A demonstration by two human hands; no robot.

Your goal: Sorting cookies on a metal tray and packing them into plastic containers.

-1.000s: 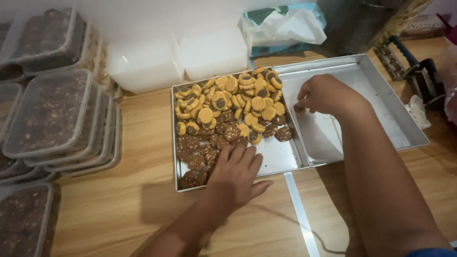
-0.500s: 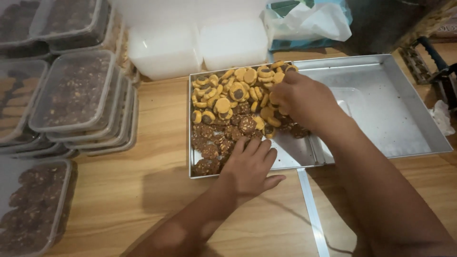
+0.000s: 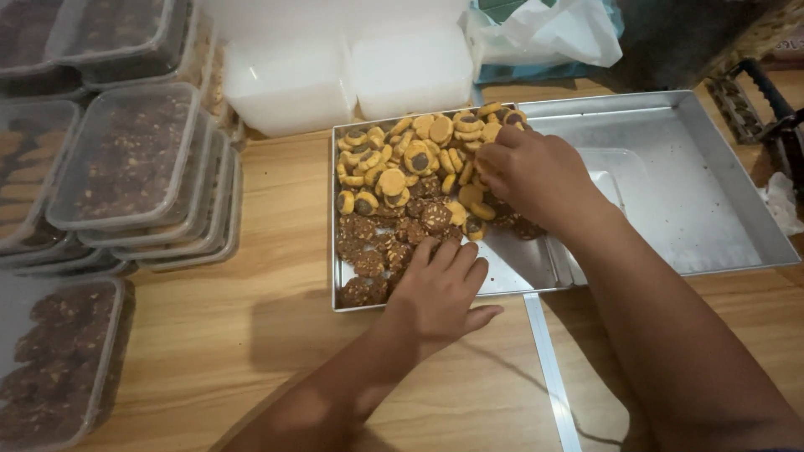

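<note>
A metal tray (image 3: 337, 280) on the wooden table holds round yellow cookies with dark centres (image 3: 394, 180) at the back and dark brown cookies (image 3: 368, 251) at the front. My right hand (image 3: 532, 176) lies on the right side of the yellow pile, fingers curled around cookies. My left hand (image 3: 435, 293) rests flat over the tray's front rim, fingers spread beside the brown cookies. A second metal tray (image 3: 703, 201) adjoins on the right, with a clear plastic tub (image 3: 607, 172) in it, partly hidden by my right wrist.
Stacks of lidded clear tubs of brown cookies (image 3: 126, 159) stand at the left, another (image 3: 59, 360) at the front left. White tubs (image 3: 335, 71) and a plastic bag (image 3: 544, 29) are at the back. A black tool (image 3: 754, 96) lies far right, a metal strip (image 3: 548, 377) in front.
My right hand moved left from the right-hand tray onto the yellow cookie pile and curled its fingers there. My left hand stayed put. The view shifted slightly.
</note>
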